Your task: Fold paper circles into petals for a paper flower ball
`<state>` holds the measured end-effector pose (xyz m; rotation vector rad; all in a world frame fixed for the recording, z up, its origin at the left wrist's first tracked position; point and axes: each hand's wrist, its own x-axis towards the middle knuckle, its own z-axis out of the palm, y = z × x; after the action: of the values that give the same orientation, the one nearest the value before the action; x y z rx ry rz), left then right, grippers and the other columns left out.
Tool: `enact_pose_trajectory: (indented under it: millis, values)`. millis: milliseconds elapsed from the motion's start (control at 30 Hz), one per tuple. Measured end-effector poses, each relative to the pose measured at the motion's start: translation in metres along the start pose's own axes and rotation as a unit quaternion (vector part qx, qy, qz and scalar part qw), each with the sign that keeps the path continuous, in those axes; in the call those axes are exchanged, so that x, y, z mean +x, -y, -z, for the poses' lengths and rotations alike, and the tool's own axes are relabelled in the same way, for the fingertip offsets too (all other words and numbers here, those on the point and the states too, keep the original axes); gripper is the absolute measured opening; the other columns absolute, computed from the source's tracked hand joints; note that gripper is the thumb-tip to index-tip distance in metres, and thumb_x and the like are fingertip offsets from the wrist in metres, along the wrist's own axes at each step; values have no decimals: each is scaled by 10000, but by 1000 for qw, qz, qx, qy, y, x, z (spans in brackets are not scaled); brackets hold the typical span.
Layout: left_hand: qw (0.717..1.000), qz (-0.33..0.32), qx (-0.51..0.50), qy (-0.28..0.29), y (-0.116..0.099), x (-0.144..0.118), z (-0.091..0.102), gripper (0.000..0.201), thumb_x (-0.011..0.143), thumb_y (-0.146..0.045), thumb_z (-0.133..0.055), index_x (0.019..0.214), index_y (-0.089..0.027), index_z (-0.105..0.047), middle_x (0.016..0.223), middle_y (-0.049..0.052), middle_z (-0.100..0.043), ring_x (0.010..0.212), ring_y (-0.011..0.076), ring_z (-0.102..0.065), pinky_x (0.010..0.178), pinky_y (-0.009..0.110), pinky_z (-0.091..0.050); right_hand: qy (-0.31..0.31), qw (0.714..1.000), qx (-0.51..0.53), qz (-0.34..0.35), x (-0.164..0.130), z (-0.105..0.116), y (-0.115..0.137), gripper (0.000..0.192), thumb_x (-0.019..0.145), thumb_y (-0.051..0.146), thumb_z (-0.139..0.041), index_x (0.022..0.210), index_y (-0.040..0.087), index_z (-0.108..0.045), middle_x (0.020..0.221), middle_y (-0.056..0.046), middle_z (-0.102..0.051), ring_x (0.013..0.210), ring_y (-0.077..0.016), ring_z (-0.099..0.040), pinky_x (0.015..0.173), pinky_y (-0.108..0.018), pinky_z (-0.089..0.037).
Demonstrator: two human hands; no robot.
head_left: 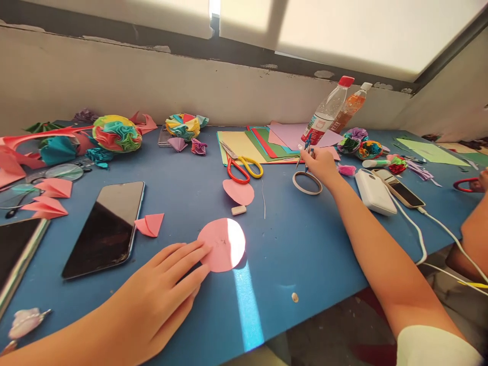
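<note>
Pinning the round pink paper disc with flat, spread left hand fingers, the right hand pinches a thin metal-tipped tool beyond it, which likely next needs carrying back to the disc.

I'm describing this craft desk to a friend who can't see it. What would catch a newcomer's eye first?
Probably the round pink paper circle near the front edge of the blue table, lit by a sun stripe, with the left hand pressing on its edge. Farther back, the right hand holds a thin metal tool beside a roll of tape. A ruffled multicoloured paper ball sits at far left.
</note>
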<state>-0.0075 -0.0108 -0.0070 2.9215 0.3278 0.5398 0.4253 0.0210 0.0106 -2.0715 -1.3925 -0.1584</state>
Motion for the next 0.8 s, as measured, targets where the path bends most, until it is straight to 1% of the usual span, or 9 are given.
enact_pose_trajectory:
  millis: [100,233,333,400,500,567,633,700,800]
  values:
    - [1000,4,2,-1,0,0,0,370,853,-85,-382,1187,-187,-505,1290,79,-487,1186,223,-442,967,375,-410,-34,998,-33,29,-1,2,-5,289,789,404,-447,613,175,-438,563,-10,-455,540,-128,-375,534,-262,-260]
    - [1000,20,-10,0,0,-1,0,355,853,-97,-397,1177,-181,-514,1303,77,-471,1197,227,-431,986,365,-398,-50,997,-47,44,-1,6,-8,282,773,385,-468,580,181,-441,542,-12,-448,537,-134,-374,543,-266,-264]
    - [1000,19,-14,9,0,-1,0,358,856,-96,-393,1184,-180,-511,1308,77,-465,1200,227,-423,986,366,-395,-87,994,-58,24,-1,9,-8,248,782,352,-453,596,188,-456,555,-24,-476,544,-142,-402,552,-275,-284]
    - [1000,16,-12,15,0,0,1,364,856,-94,-396,1196,-174,-500,1318,80,-451,1206,224,-411,986,364,-390,-113,990,-90,-2,-2,10,-8,270,789,351,-447,573,191,-427,563,-43,-488,550,-152,-420,544,-287,-284]
    - [1000,13,-10,19,0,0,1,370,854,-85,-396,1201,-168,-491,1325,80,-444,1212,223,-401,989,367,-384,-121,985,-119,-28,-3,8,-10,304,789,361,-459,544,194,-391,573,-63,-499,570,-170,-454,544,-299,-299]
    - [1000,10,-11,18,0,1,1,362,851,-78,-399,1189,-163,-498,1324,81,-446,1210,226,-404,984,367,-386,-130,987,-85,-39,-2,6,-12,247,776,335,-479,583,191,-426,580,-56,-503,579,-173,-471,563,-298,-329]
    - [1000,7,-9,19,1,0,1,355,845,-68,-403,1175,-154,-504,1327,84,-444,1213,231,-402,982,372,-385,-142,988,-34,-50,0,4,-13,144,762,307,-495,694,180,-486,564,-30,-494,556,-164,-471,575,-295,-356]
    - [1000,-9,2,23,3,0,1,356,839,-68,-415,1174,-147,-504,1331,85,-439,1218,233,-394,978,373,-383,-150,987,-3,-58,3,3,-14,136,760,294,-495,806,167,-504,545,-5,-480,526,-154,-459,578,-293,-375]
    - [999,-30,14,28,3,1,2,367,833,-72,-424,1184,-151,-498,1323,80,-450,1221,229,-388,976,372,-380,-164,984,3,-63,6,3,-16,120,726,235,-511,819,164,-484,604,-14,-507,560,-149,-479,597,-285,-399]
